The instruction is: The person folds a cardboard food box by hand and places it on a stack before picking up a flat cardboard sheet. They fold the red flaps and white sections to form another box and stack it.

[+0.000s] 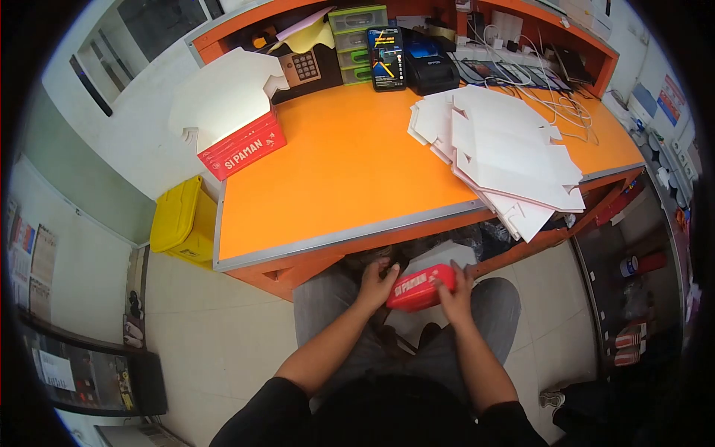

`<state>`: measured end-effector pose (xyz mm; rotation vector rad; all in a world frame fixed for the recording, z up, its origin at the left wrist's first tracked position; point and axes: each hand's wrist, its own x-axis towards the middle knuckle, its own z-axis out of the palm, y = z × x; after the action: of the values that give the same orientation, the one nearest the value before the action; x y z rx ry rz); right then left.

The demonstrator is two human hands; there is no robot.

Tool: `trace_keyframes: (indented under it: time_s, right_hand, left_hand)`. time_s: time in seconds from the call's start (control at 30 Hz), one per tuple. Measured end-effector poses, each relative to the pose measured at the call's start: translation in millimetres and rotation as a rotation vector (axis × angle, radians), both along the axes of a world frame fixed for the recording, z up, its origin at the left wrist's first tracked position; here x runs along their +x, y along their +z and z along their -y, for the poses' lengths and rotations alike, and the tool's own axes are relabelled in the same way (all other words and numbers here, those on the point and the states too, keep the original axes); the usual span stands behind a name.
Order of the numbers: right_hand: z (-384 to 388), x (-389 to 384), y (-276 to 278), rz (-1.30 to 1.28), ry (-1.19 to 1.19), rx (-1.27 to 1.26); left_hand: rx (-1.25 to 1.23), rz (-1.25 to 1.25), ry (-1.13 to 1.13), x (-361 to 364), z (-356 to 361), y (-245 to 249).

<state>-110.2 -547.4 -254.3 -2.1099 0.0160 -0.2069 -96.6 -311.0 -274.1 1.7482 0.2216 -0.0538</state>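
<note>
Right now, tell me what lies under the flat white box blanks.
The orange desktop is under the flat white box blanks, which jut past its metal front edge. Anything else beneath them is covered.

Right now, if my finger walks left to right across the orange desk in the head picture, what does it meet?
Red-and-white cardboard stack → green drawers → phone → white cardboard pile.

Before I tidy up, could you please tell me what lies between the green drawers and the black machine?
A phone with its screen lit stands between the green drawers and the black machine, in the head view.
</note>
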Motion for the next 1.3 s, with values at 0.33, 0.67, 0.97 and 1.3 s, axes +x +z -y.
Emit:
trace_keyframes:
  time_s: [0.33,0.67,0.97,1.3]
  right_hand:
    - [14.2,-55.7,74.7,-0.141,-0.001,0.798]
    - [37.1,-149.6,101.1,-0.115,0.121,0.861]
    - [43.8,-182.0,138.0,0.037,0.177,0.585]
    - [-29.6,-74.2,217.7,0.393,0.577,0.574]
  left_hand:
    - [-0.716,-0.546,-0.315,-46.9,6.6,67.6]
    - [-0.611,-0.345,-0.510,-125.0,10.8,117.9]
    - [-0.362,0.095,-0.703,-145.7,8.8,177.5]
    - [-0.165,0.609,-0.333,-128.6,-55.9,259.4]
